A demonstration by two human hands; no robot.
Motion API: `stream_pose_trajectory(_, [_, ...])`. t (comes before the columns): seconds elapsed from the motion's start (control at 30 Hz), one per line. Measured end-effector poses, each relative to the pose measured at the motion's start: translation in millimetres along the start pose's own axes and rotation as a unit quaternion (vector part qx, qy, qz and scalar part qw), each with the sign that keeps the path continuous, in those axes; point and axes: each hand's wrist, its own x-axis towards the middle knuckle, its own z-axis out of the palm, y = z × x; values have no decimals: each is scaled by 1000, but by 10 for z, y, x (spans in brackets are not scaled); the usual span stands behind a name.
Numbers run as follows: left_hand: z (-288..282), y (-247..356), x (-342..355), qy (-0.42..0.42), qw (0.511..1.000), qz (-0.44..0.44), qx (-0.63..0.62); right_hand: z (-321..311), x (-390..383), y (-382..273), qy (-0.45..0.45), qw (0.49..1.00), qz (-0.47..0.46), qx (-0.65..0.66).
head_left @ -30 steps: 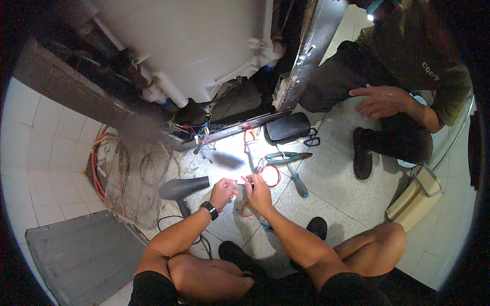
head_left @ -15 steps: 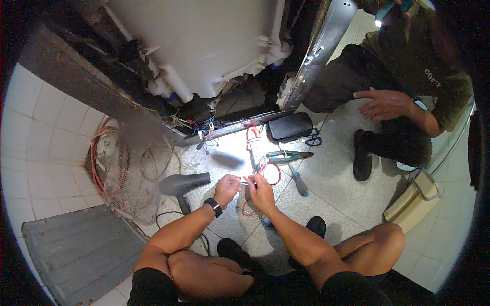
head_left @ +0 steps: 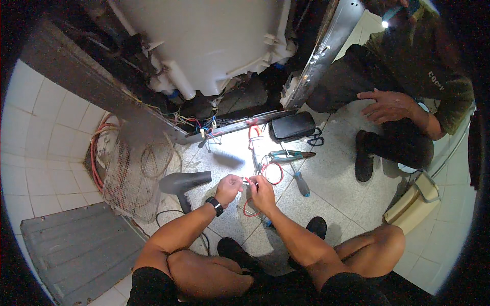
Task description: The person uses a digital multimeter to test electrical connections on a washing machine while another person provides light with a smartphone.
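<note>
Over the tiled floor, my two hands meet with fingertips nearly touching. My right hand [head_left: 263, 194] is closed in a pinch on a thin red wire [head_left: 273, 174], which loops on the floor beside it. Closed too, my left hand [head_left: 228, 190] pinches at the wire's end; what lies between its fingertips is too small to make out. A black hair dryer [head_left: 185, 182] rests left of my left hand. Just beyond my right hand are green-handled pliers [head_left: 290, 155], a screwdriver [head_left: 301, 183] with a blue-grey handle and a red-handled tool [head_left: 254, 133].
Ahead stands an opened appliance with a white tub [head_left: 199, 46] and loose wires [head_left: 204, 127] at its lower frame. A black case [head_left: 292, 126] lies before it. On the right another person [head_left: 398, 76] crouches, wearing a lit headlamp. A grey panel [head_left: 76, 250] lies left, a beige container [head_left: 412, 201] right.
The view has shifted slightly. Both my hands stay together at the wire with hardly any visible movement. The other person's head and hand moved slightly.
</note>
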Motion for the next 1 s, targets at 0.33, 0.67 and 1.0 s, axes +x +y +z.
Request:
stream_pose_trajectory(0.33, [55,-33,0,0,1000,28,14,-26,-35,80,-1,1000,-2,-5])
stream_pose_trajectory(0.67, [132,-24,3,-16,999,-11,30,-21,8,97,-80,990,118,-19])
stream_pose_trajectory(1.0, [239,3,29,-30,999,-18,37,-107,-27,161,-27,996,87,-18])
